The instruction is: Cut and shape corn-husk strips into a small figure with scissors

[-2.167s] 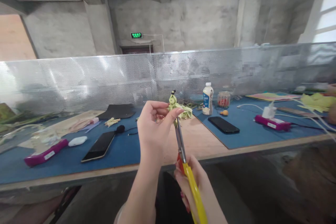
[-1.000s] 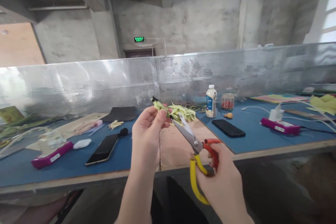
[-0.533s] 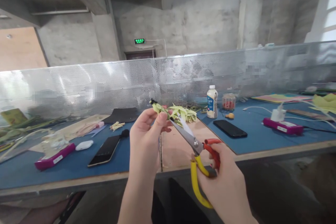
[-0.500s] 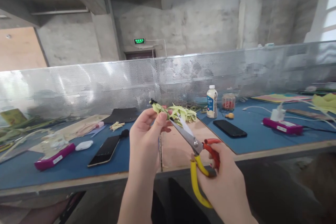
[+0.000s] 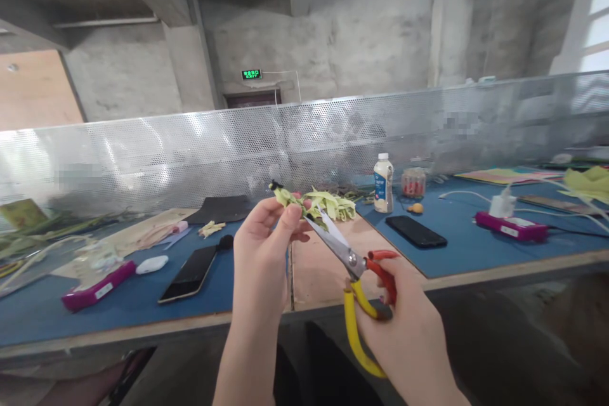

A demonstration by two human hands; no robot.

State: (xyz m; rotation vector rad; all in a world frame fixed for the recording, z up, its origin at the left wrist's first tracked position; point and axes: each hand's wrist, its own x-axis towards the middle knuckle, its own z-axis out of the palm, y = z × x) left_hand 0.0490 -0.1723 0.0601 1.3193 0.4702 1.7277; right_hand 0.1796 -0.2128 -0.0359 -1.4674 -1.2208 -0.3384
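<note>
Carefully, with Open Blades near My Fingers

My left hand point(image 5: 261, 238) pinches the small green piece point(image 5: 284, 196) above the pale board point(image 5: 314, 282). Apart from it, my right hand point(image 5: 409, 320) grips the scissors point(image 5: 353, 258) by the handles, with the tips close to the piece. I think the pinch should be steady but light, and my fingertips should be outside the blades.

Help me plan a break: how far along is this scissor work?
Seemingly partway. Already done: the green piece has a black bit at its far end. In hand: the left hand pinches that piece; the right hand holds the scissors, tips near it. Left: probably a cut, as the blades stand open. Whether the pale green strips are finished, I cannot tell.
</note>
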